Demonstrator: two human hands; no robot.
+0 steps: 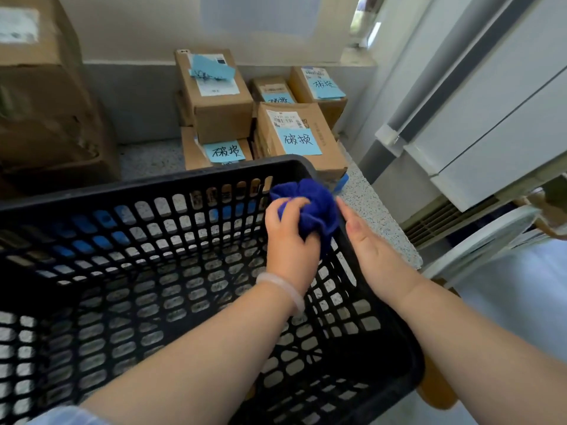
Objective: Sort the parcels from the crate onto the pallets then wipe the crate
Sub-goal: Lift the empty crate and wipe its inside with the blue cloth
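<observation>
Our left hand (288,240) grips a bunched blue cloth (317,207) at the crate's (153,187) far corner, right hand (365,237) spread; we should press into the mesh.

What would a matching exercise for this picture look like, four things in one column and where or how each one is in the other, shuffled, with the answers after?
Column A
1. blue cloth
2. left hand
3. right hand
4. labelled parcels

Column B
a. stacked beyond the crate
b. fingers straight, just right of the cloth
c. bunched up at the crate's far right corner
d. fingers curled round the cloth

Pairs: 1-c, 2-d, 3-b, 4-a
</observation>
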